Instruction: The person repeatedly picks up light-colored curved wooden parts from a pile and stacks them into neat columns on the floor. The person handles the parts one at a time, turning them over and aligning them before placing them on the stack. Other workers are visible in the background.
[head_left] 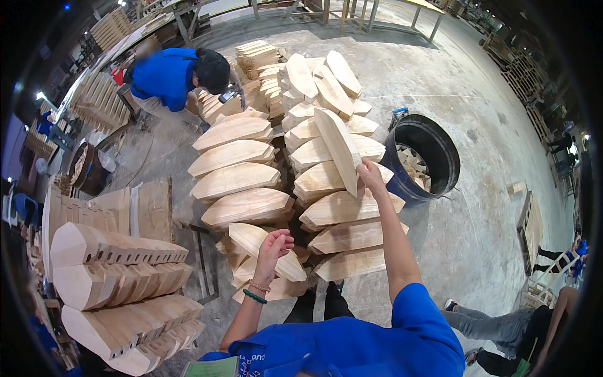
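Observation:
My right hand (370,174) grips the near end of a pale wooden board (337,147) with angled ends, held tilted above the right-hand stack. Below it lie similar shaped boards (352,210), layered in a row running away from me. My left hand (275,246) hangs with fingers loosely curled and nothing visible in them, over another board (250,237) at the near end of the left-hand stack. Beaded bracelets (255,295) circle my left wrist. More boards (242,174) of the same shape make up the left-hand stack.
A dark blue drum (414,157) with wood offcuts stands right of the stacks. Thick stacked wooden pieces (125,270) fill the near left. A co-worker in blue (166,78) bends over the far left boards. Another person's legs (490,323) show at lower right.

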`<action>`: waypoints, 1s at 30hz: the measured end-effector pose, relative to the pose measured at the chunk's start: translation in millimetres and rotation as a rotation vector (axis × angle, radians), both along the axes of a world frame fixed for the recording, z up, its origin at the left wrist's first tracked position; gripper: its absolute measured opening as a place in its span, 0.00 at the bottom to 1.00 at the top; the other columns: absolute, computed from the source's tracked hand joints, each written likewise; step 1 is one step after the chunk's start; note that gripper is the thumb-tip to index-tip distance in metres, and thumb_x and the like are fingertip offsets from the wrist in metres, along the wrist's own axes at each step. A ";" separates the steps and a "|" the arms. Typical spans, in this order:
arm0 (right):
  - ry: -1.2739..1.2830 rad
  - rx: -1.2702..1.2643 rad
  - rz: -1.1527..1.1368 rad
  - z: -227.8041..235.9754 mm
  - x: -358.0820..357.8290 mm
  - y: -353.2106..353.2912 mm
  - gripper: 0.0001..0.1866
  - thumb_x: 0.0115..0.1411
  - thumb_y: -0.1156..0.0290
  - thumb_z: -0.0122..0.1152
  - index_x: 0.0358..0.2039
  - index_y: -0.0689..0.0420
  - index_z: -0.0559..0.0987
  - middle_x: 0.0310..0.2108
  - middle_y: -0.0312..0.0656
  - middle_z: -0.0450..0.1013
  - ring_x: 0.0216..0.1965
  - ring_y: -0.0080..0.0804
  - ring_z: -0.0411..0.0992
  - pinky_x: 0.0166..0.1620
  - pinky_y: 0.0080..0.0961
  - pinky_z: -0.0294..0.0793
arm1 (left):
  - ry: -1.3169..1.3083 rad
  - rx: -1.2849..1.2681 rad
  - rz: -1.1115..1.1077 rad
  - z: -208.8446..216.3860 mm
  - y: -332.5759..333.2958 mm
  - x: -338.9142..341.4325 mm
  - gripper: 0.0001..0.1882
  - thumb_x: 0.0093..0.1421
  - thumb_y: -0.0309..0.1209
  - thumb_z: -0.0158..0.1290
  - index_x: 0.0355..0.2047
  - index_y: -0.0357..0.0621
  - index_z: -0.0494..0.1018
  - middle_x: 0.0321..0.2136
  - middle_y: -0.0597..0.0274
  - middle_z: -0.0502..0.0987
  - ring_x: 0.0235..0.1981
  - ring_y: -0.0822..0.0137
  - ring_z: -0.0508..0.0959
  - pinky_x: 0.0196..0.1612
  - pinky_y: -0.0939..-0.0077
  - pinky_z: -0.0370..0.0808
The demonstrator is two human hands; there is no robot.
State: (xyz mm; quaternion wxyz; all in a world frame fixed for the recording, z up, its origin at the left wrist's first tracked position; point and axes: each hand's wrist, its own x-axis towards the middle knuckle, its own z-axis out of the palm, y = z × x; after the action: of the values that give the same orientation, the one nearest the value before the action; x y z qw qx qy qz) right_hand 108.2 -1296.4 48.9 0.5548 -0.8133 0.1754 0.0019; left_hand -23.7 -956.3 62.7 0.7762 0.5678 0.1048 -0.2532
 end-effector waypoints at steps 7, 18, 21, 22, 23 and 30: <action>0.025 -0.547 0.011 9.3 21.5 46.9 0.33 0.47 0.55 0.60 0.53 0.54 0.67 0.34 0.55 0.75 0.37 0.51 0.75 0.40 0.43 0.72 | 0.056 0.026 -0.032 -16.8 -19.5 -11.6 0.13 0.65 0.37 0.46 0.45 0.46 0.69 0.35 0.66 0.77 0.34 0.76 0.76 0.38 0.84 0.72; -0.203 -0.644 -0.053 14.3 21.8 21.9 0.27 0.48 0.63 0.60 0.51 0.51 0.70 0.26 0.50 0.75 0.29 0.49 0.74 0.34 0.43 0.72 | 0.074 0.071 0.117 -9.4 -33.5 -13.6 0.12 0.64 0.35 0.46 0.45 0.45 0.69 0.34 0.67 0.77 0.34 0.77 0.76 0.38 0.84 0.72; -0.231 -0.505 -0.027 30.9 19.5 24.7 0.27 0.49 0.60 0.59 0.51 0.52 0.70 0.27 0.53 0.75 0.30 0.51 0.75 0.35 0.43 0.72 | 0.055 0.085 0.156 0.6 -37.8 -9.3 0.12 0.64 0.35 0.46 0.45 0.45 0.69 0.34 0.67 0.77 0.34 0.78 0.76 0.38 0.84 0.72; -0.242 -0.438 -0.020 40.3 17.1 27.5 0.27 0.50 0.59 0.59 0.52 0.52 0.70 0.28 0.54 0.75 0.31 0.51 0.75 0.36 0.43 0.72 | 0.037 0.103 0.179 1.2 -39.3 -5.7 0.12 0.64 0.35 0.46 0.46 0.45 0.69 0.35 0.67 0.76 0.34 0.78 0.76 0.38 0.84 0.71; -0.298 -0.440 0.006 47.3 14.6 28.8 0.27 0.51 0.58 0.58 0.51 0.53 0.69 0.27 0.53 0.75 0.31 0.51 0.74 0.35 0.44 0.71 | 0.023 0.113 0.193 -0.5 -43.4 -1.3 0.12 0.64 0.35 0.46 0.46 0.45 0.69 0.35 0.67 0.76 0.35 0.78 0.75 0.38 0.84 0.71; -0.087 -0.584 0.163 0.0 19.2 10.8 0.31 0.48 0.59 0.61 0.52 0.54 0.67 0.27 0.52 0.75 0.32 0.50 0.74 0.38 0.46 0.71 | -0.469 0.346 0.090 -11.5 -151.0 105.0 0.32 0.60 0.39 0.53 0.58 0.35 0.54 0.54 0.48 0.63 0.56 0.59 0.64 0.58 0.70 0.62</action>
State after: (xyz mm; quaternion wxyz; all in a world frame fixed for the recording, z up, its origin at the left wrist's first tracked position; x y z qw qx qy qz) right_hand 127.4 -1285.6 48.9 0.3025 -0.9491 0.0787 -0.0391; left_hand 81.3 -1107.3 51.2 0.6814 0.7295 -0.0107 -0.0586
